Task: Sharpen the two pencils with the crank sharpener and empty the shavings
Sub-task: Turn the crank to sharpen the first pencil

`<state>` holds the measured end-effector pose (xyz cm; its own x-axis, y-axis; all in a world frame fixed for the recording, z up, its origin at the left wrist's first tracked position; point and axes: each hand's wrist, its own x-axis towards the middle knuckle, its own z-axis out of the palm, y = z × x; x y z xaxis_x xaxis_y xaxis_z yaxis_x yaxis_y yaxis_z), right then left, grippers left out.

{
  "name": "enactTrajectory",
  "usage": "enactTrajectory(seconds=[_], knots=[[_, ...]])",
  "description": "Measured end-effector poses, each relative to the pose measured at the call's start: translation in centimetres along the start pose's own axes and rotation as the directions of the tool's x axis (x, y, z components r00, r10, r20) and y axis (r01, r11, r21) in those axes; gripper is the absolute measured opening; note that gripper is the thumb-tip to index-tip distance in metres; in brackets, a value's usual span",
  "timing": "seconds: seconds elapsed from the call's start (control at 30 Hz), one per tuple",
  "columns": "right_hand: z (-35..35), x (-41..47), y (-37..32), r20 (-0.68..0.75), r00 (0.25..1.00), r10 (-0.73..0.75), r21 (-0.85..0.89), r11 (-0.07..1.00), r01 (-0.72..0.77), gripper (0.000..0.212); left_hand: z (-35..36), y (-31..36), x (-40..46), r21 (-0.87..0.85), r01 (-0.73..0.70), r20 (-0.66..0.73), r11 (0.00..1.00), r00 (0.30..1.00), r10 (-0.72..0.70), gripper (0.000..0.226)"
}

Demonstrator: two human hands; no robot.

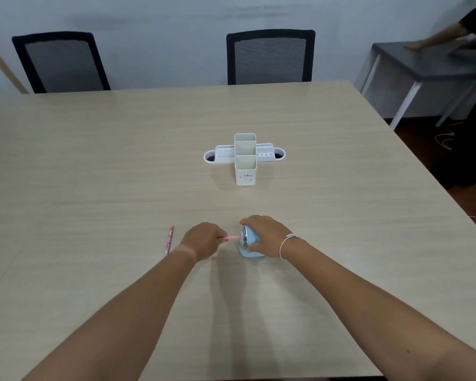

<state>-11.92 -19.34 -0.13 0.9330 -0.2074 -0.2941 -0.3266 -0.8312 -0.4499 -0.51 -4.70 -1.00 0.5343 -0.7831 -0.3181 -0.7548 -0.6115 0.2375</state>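
While left grip pinches one pencil, right grip clasps one sharpener; a second pencil, seemingly untouched.

Bare forearms, no sleeves; thin white cord bracelet on right wrist.

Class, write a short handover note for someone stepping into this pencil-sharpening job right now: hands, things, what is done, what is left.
Left hand pinches a pink pencil, its tip at the sharpener's front.
Right hand grips the blue crank sharpener, steadying it on the table.
Second pencil lies on the table left of the hands.
White desk organiser stands beyond.
Done: cannot tell.
Left: probably sharpen both, then empty the shavings.
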Motion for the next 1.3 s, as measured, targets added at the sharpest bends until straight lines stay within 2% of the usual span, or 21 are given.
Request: enactTrajectory(seconds=[0.13,0.33,0.43,0.57,0.67,0.77,0.93,1.13,1.3], knots=[[0.2,-0.1,-0.1,0.001,1.0,-0.006,-0.002,1.0,0.006,0.066,0.1,-0.1,-0.3,0.008,-0.02,0.003,1.0,1.0,0.02,0.026],[-0.7,-0.6,1.3,0.006,0.999,0.032,0.008,0.999,-0.032,0.067,-1.4,-7.2,-2.6,0.011,0.161,0.014,0.987,0.987,-0.161,0.024],[-0.8,-0.6,1.2,0.005,0.999,0.041,0.019,0.999,-0.041,0.066,-1.7,-8.7,-3.7,-0.113,0.219,-0.028,0.969,0.974,-0.224,0.023],[-0.7,-0.7,1.2,-0.001,0.999,0.049,0.035,0.998,-0.049,0.066,-0.5,-7.5,-3.9,-0.314,0.214,-0.054,0.925,0.969,-0.243,0.023],[-0.6,-0.7,1.2,-0.001,0.999,0.053,0.038,0.998,-0.053,0.067,0.4,-6.3,-3.9,-0.505,0.199,-0.062,0.84,0.962,-0.265,0.021],[-0.6,-0.7,1.1,-0.003,0.998,0.06,0.05,0.997,-0.06,0.067,0.9,-4.8,-4.0,-0.719,0.189,-0.02,0.669,0.956,-0.291,0.021],[-0.6,-0.6,1.0,0.002,0.998,0.06,0.053,0.997,-0.06,0.067,1.4,-3.1,-4.3,-0.849,0.2,0.067,0.488,0.959,-0.275,0.019],[-0.5,-0.6,1.2,0.0,0.998,0.062,0.055,0.997,-0.062,0.068,2.3,-1.7,-4.4,-0.901,0.205,0.126,0.383,0.967,-0.221,0.02],[-0.5,-0.6,1.2,-0.009,0.998,0.057,0.058,0.997,-0.056,0.067,2.8,-1.0,-4.2,-0.9,0.205,0.145,0.384,0.973,-0.18,0.023]])
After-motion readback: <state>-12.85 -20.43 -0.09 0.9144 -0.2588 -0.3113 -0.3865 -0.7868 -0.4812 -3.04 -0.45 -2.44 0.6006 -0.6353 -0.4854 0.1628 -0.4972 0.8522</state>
